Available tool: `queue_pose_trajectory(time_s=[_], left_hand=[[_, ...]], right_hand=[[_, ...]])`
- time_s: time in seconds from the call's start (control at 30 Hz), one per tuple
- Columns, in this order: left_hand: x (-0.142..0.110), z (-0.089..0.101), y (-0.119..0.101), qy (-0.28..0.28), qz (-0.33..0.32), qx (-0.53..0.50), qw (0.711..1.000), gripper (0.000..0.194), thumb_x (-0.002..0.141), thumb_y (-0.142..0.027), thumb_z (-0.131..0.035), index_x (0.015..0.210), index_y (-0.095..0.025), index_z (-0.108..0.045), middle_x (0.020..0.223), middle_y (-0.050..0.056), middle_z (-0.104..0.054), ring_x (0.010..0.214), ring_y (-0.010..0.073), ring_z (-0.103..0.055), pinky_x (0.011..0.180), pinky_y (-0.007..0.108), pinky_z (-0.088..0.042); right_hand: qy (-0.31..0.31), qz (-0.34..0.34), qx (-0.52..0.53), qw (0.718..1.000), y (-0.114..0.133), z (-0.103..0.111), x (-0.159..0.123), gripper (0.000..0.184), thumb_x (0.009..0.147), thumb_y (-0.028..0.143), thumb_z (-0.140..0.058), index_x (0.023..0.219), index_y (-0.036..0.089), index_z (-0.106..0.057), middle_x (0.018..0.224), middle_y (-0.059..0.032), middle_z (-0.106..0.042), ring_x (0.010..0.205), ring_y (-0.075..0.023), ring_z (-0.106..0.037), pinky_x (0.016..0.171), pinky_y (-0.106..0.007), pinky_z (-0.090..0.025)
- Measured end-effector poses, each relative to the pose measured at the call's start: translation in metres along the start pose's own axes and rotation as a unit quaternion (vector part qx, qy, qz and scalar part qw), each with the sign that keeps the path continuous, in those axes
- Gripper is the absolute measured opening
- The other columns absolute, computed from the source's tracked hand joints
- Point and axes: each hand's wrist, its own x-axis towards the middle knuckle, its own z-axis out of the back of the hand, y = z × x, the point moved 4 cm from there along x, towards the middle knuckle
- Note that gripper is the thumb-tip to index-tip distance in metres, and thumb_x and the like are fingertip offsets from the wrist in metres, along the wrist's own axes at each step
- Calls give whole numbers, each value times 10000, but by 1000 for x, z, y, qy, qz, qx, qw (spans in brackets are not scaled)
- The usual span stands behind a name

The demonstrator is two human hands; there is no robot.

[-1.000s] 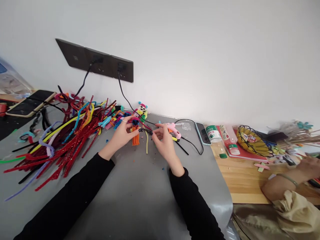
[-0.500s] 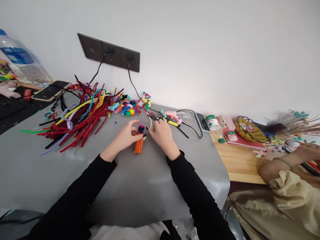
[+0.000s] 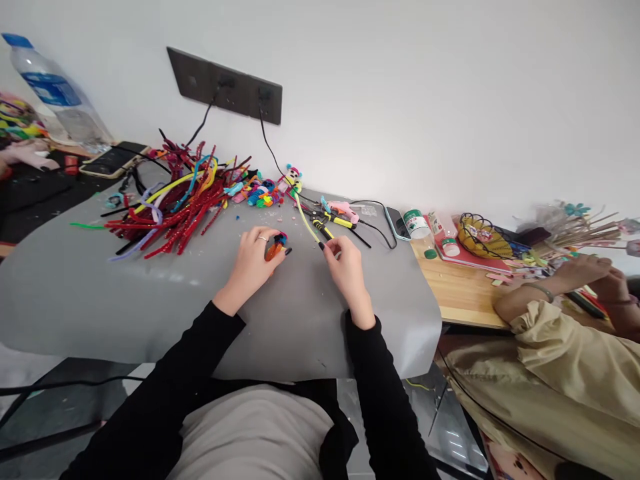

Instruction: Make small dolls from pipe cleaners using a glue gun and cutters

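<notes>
My left hand is closed around a small orange pipe-cleaner figure with a dark blue and red top; the fingers hide much of it. To its right, my right hand pinches the lower end of a pale yellow pipe cleaner between thumb and fingers. That strip slants up and away to the left, toward finished-looking pipe-cleaner dolls. Just beyond my right hand lie yellow-and-black pliers and a pink glue gun with its cord.
A large heap of red and coloured pipe cleaners spreads over the grey mat at left. Phones and bottles stand along the right edge. A yellow basket and another person's arm are farther right.
My right hand has moved right and toward me, now with the pale yellow pipe cleaner in its pinch. My left hand has closed around the orange figure and lifted or tilted it. The view has shifted down.
</notes>
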Motion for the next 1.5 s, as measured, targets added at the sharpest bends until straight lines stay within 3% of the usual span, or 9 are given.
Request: queue_pose_trajectory(time_s=[0.2, 0.43, 0.63, 0.73, 0.8, 0.93, 1.13, 1.33, 1.5], left_hand=[[-19, 14, -10, -12, 65, -142, 988, 447, 975, -595, -581, 1119, -197, -727, 1066, 127, -779, 881, 256, -702, 792, 380, -569], [-39, 26, -17, -70, 165, -350, 920, 453, 802, -607, -858, 895, -176, -757, 876, 112, -806, 663, 189, -687, 547, 291, -492], [-26, 14, -15, -155, 187, -417, 876, 412, 740, -525, -935, 905, -190, -762, 826, 67, -817, 704, 196, -771, 639, 284, -598], [-8, 0, -20, -138, 179, -441, 868, 407, 752, -519, -929, 904, -180, -764, 842, 72, -823, 720, 194, -780, 659, 279, -616], [2, -5, -22, -137, 174, -446, 867, 396, 764, -509, -924, 913, -177, -769, 846, 65, -822, 725, 184, -776, 664, 268, -620], [10, -1, -14, -172, 166, -410, 880, 365, 881, -534, -823, 925, -175, -773, 843, 57, -815, 691, 167, -753, 677, 277, -635], [5, 0, -3, -166, 146, -291, 931, 344, 966, -511, -735, 947, -174, -803, 842, 65, -822, 709, 188, -766, 691, 293, -643], [15, 8, -9, -164, 63, -88, 981, 279, 1012, -403, -672, 868, -204, -803, 831, 24, -827, 723, 173, -763, 726, 272, -595], [20, 5, -1, -140, 77, -135, 978, 276, 994, -438, -691, 981, -198, -827, 895, 30, -836, 703, 160, -741, 635, 243, -572]], right_hand=[[34, 12, 132, 991, 17, 10, -43, 153, 988, 304, -598, 856, 240, -642, 867, -22, -676, 814, -180, -633, 757, -311, -515], [63, -88, 257, 960, 16, 9, -71, 138, 937, 324, -701, 826, 245, -681, 821, -11, -681, 773, -176, -624, 728, -319, -502], [-35, -185, 480, 857, 25, -19, -35, 325, 860, 492, -808, 1060, 266, -688, 799, 20, -687, 716, -165, -675, 700, -319, -567], [11, -171, 514, 841, 48, -47, -8, 337, 856, 492, -814, 1052, 240, -708, 881, -13, -728, 738, -161, -680, 713, -325, -586], [-19, -163, 513, 842, 57, -58, 6, 301, 875, 492, -795, 968, 220, -706, 878, -19, -725, 728, -149, -659, 719, -321, -589], [-76, -164, 464, 867, 57, -66, 16, 297, 925, 504, -750, 933, 213, -695, 799, -14, -701, 737, -157, -672, 719, -320, -600], [-29, -153, 454, 877, 52, -67, 9, 262, 896, 467, -796, 1002, 239, -724, 970, -31, -762, 829, -170, -713, 805, -343, -640], [-49, -159, 414, 895, 43, -75, 8, 240, 967, 471, -696, 925, 237, -667, 831, -18, -744, 785, -175, -726, 749, -343, -631], [-62, -170, 425, 887, 35, -79, 10, 226, 955, 443, -696, 891, 229, -666, 778, -15, -750, 695, -166, -710, 686, -337, -617]])
